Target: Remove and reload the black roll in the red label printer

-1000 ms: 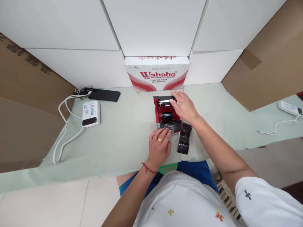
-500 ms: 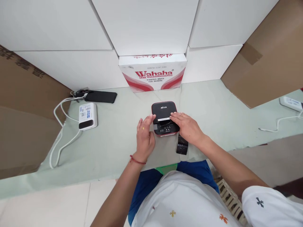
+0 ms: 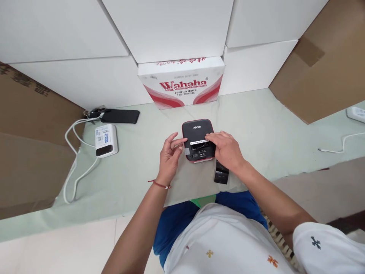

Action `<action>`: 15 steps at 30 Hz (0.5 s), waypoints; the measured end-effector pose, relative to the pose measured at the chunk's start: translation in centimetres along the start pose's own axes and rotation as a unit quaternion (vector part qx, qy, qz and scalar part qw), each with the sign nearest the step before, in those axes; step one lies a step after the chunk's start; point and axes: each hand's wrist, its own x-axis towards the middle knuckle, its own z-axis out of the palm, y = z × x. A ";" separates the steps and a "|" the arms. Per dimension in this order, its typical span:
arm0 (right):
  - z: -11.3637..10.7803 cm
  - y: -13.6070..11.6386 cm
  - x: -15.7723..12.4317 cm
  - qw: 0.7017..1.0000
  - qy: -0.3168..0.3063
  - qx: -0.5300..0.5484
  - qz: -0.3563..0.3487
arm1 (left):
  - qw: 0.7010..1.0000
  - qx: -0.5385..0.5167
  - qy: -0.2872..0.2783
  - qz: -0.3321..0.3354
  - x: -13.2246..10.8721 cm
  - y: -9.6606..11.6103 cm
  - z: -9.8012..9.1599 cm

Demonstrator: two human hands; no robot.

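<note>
A small black portable printer point(image 3: 197, 131) with rounded corners and a red rim lies on the cloth-covered table. A white label strip and a dark slot cross its middle, with small icons below. My left hand point(image 3: 169, 158) is beside it, fingers apart, its index fingertip touching the left edge. On the other side, my right hand point(image 3: 228, 150) curls over the right edge, with fingertips on the top by the label strip; its thumb is hidden. Below that hand lies a glossy black piece point(image 3: 221, 173), partly covered at its upper end.
Behind stands a white-and-red Wahaha water carton point(image 3: 182, 85) against white boxes point(image 3: 171, 30). Brown cardboard point(image 3: 34, 144) walls both sides. At left lie a white power bank point(image 3: 106, 140) with cables and a black phone point(image 3: 121, 116). Another white cable point(image 3: 333, 150) lies at right.
My left hand has drawn slightly left and its fingers have spread more. My right fingers have bent a little over the printer's edge. The printer stays in place; the view has shifted slightly.
</note>
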 end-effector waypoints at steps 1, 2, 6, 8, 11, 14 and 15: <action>0.1 -0.3 -0.2 1.000 0.012 0.012 -0.011 | 0.999 -0.029 0.013 -0.010 0.1 -0.4 0.1; 0.1 -0.7 -0.5 0.999 0.018 0.024 -0.032 | 0.999 -0.048 0.021 -0.016 0.1 -0.8 0.2; 0.4 -1.3 -3.0 0.987 0.009 0.041 -0.157 | 0.996 -0.075 0.008 -0.039 0.6 -2.0 0.3; 0.5 -1.0 -4.6 0.983 0.010 0.032 -0.179 | 0.996 -0.078 -0.011 -0.038 0.9 -2.1 0.4; 0.7 -0.4 -6.3 0.984 0.020 0.028 -0.174 | 0.995 -0.085 -0.027 -0.033 1.3 -2.2 0.5; 0.9 -0.3 -6.9 0.985 0.025 0.037 -0.164 | 0.994 -0.092 -0.027 -0.049 1.4 -2.3 0.7; 0.9 -0.4 -6.8 0.986 0.027 0.041 -0.160 | 0.994 -0.090 -0.030 -0.056 1.4 -2.4 0.7</action>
